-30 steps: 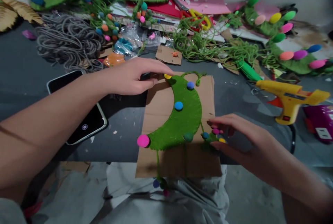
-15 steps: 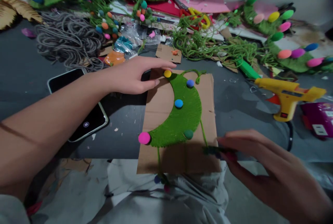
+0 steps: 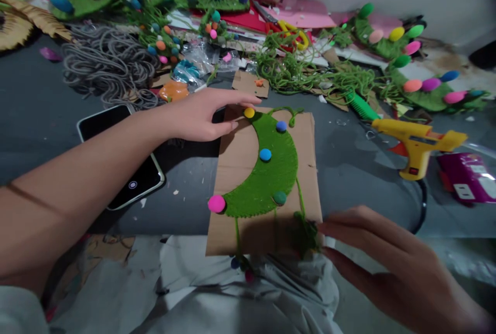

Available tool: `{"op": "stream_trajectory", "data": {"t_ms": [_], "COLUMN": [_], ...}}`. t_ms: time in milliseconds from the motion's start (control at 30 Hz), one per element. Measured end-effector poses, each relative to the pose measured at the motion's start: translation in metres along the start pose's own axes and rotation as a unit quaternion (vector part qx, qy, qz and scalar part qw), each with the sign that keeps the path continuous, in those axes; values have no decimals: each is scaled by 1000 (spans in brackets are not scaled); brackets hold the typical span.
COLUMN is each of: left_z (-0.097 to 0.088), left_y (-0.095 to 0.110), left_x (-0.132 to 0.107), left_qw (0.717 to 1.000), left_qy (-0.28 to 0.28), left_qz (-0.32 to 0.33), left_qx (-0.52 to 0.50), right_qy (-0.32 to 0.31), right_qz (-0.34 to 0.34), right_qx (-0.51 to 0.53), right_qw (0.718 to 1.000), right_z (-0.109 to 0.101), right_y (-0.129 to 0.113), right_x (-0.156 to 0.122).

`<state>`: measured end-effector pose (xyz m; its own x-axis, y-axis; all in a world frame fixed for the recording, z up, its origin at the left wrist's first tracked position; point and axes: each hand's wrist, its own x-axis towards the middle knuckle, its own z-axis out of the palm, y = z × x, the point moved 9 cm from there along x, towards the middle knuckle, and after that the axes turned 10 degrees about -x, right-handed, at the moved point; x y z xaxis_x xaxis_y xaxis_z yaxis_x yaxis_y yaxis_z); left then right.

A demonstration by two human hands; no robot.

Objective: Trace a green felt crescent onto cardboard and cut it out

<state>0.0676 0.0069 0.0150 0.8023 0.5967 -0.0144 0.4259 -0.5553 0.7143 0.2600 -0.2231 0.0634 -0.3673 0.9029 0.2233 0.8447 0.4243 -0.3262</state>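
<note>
A green yarn crescent [image 3: 271, 173] dotted with coloured pom-poms lies on a brown cardboard sheet [image 3: 236, 155] at the table's near edge. My left hand [image 3: 201, 114] rests flat, fingers stretched, on the cardboard's top left corner beside a yellow pom-pom [image 3: 249, 112]. My right hand [image 3: 391, 267] is low at the cardboard's bottom right corner, fingertips at a blurred tuft of green yarn [image 3: 304, 233] that trails from the crescent. Whether the fingers pinch that tuft I cannot tell. A pink pom-pom [image 3: 216, 203] sits at the crescent's lower tip.
A phone [image 3: 122, 155] lies left of the cardboard under my forearm. A yellow glue gun [image 3: 418, 142] stands to the right, with a purple box [image 3: 467, 176] beyond it. Grey cord [image 3: 104, 62], loose green yarn [image 3: 310, 67], scissors [image 3: 289, 29] and finished pom-pom pieces crowd the far side.
My right hand has slid down and right from the crescent's lower edge to the cardboard's bottom corner, taking the yarn tuft with small pom-poms along. The left hand has stayed put.
</note>
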Motion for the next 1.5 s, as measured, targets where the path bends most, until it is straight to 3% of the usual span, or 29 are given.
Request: {"op": "stream_trajectory", "data": {"t_ms": [167, 567, 800, 1067, 1367, 1500], "left_z": [1, 2, 1, 1, 1, 1], "left_y": [0, -2, 2, -2, 3, 4], "left_x": [-1, 0, 0, -1, -1, -1], "left_qw": [1000, 999, 999, 1000, 999, 999], "left_qy": [0, 8, 6, 3, -1, -2], "left_qz": [15, 33, 27, 21, 26, 22], "left_qx": [2, -12, -18, -18, -36, -32], "right_qy": [-63, -67, -54, -104, -123, -122], "right_qz": [-27, -80, -2, -26, -2, 12], "right_qx": [1, -124, -26, -120, -70, 9], "right_qw": [998, 987, 998, 987, 990, 992], "right_z": [18, 26, 24, 35, 35, 31], "right_y": [-6, -26, -17, -26, -19, -13], "right_x": [9, -1, -2, 10, 7, 4]}}
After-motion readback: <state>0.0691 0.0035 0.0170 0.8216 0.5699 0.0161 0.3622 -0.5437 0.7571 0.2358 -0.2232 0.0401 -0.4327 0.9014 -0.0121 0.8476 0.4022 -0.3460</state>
